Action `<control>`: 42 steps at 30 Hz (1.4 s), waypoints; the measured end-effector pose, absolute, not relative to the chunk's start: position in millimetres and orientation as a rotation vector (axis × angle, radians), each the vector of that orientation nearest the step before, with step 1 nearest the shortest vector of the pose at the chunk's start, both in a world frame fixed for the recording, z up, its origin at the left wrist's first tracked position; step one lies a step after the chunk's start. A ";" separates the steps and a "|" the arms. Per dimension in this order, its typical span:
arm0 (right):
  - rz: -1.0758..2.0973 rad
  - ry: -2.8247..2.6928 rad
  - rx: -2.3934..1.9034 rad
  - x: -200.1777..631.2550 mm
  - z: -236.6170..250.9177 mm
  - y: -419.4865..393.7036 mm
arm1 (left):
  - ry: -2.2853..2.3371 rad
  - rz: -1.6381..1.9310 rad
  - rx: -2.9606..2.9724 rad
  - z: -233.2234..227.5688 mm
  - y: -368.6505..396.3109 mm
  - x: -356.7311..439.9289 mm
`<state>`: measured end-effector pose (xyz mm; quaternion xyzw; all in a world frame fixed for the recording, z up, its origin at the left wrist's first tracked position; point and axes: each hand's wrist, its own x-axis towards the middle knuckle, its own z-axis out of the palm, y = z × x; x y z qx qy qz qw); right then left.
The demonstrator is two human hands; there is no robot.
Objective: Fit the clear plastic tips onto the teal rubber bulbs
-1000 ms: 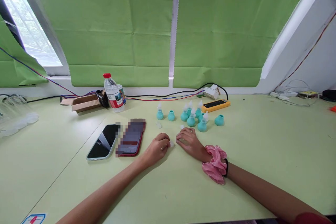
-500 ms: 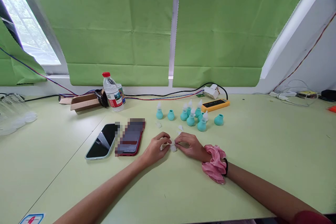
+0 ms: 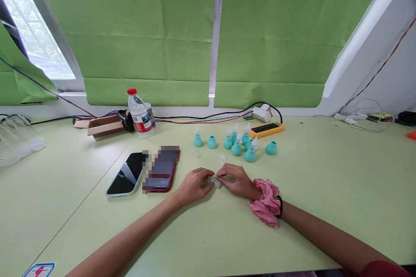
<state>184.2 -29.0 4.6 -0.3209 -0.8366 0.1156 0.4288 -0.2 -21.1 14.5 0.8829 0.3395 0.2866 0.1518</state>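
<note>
My left hand (image 3: 195,185) and my right hand (image 3: 237,179) meet over the table, fingertips close together. Between them is a small clear plastic piece (image 3: 214,181), pinched by the thumb and fingers of both hands; its exact shape is partly hidden. Just beyond my right fingers lies a small whitish scrap (image 3: 223,159), with a clear round piece (image 3: 196,154) farther left. Several teal squeeze bulbs stand behind, most with clear pointed tips, such as the front bulb (image 3: 250,154). Two bulbs have no tip: the left one (image 3: 211,142) and the right one (image 3: 271,148).
Left of my hands lie a phone with a pale case (image 3: 127,175) and a red-cased phone (image 3: 162,171). Farther back are a water bottle (image 3: 142,117), an open cardboard box (image 3: 105,127) and a yellow power strip (image 3: 267,130). Clear plastic cups (image 3: 19,143) lie far left.
My left fingers have shifted slightly right and closed onto the clear plastic piece, which has turned between the hands. My right hand has stayed nearly in place.
</note>
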 end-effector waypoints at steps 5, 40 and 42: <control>0.290 -2.076 -0.766 181.4 6.8 -32.5 | 0.994 0.808 2.537 12.6 -18.9 -0.8; 0.091 -2.185 -0.747 180.9 7.8 -34.3 | 0.962 0.778 2.555 12.9 -19.5 -0.2; 0.067 -2.192 -0.750 180.7 7.3 -33.6 | 0.971 0.779 2.552 12.9 -19.5 -0.3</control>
